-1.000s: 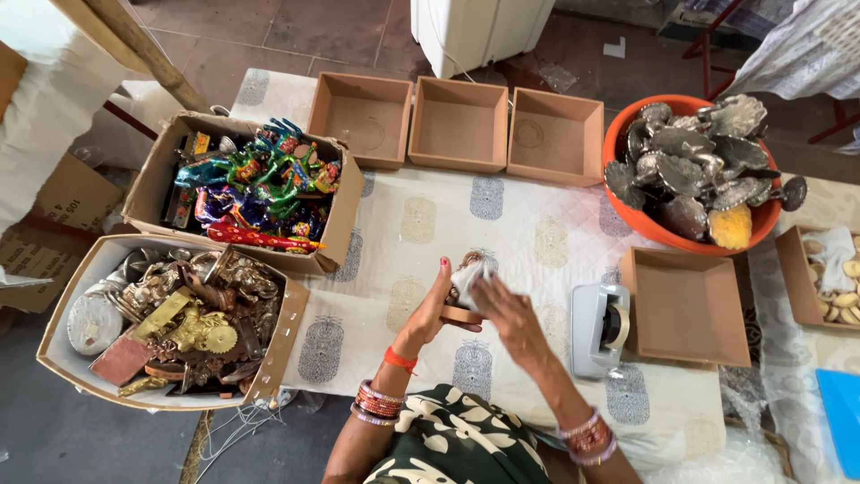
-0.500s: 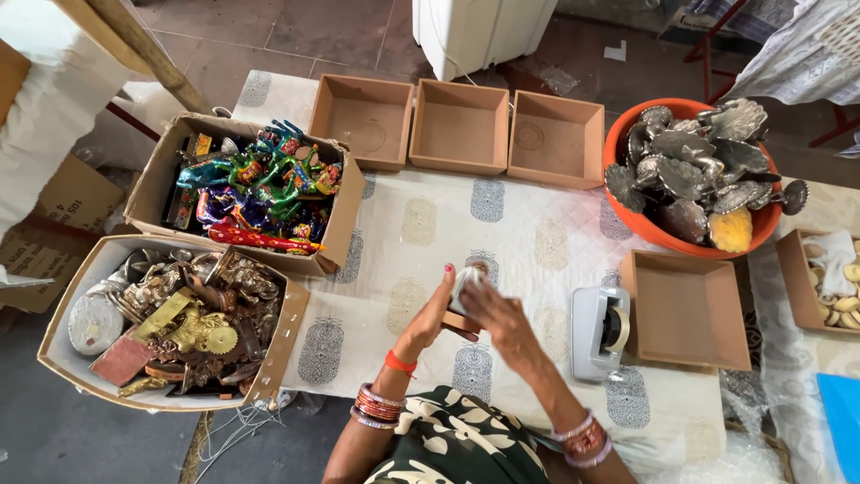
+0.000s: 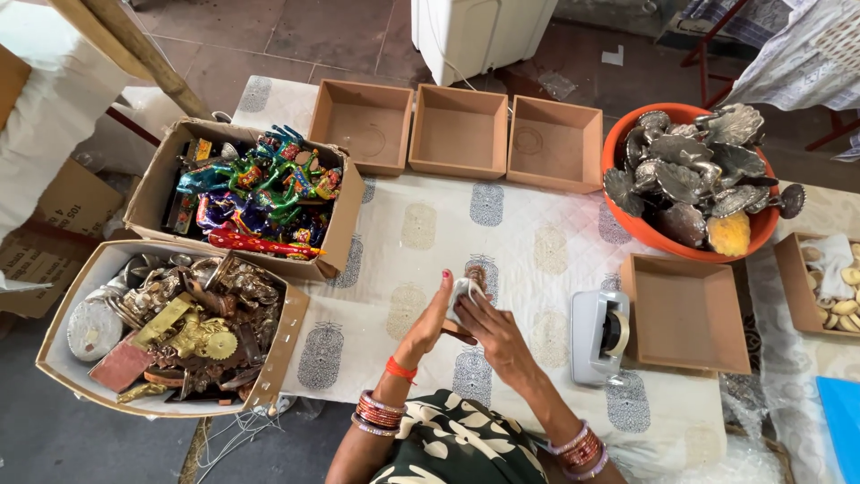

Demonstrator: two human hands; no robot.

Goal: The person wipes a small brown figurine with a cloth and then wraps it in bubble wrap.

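Both hands meet over the middle of a white patterned cloth (image 3: 528, 242). My left hand (image 3: 432, 315) stands upright with its fingers against a small whitish wrapped object (image 3: 463, 290). My right hand (image 3: 498, 337) cups the same object from the right and from below. A bit of brown shows under the object, and I cannot tell what it is. Red and gold bangles circle both wrists.
Three open brown boxes (image 3: 455, 131) line the far edge, another (image 3: 687, 311) sits right. A grey tape dispenser (image 3: 598, 335) lies near my right hand. An orange bowl (image 3: 647, 227) holds metal shell dishes. Left: cartons of colourful figurines (image 3: 260, 193) and brass items (image 3: 184, 323).
My hands have stayed in the same place with the small object between them. The fingers have shifted slightly around it.
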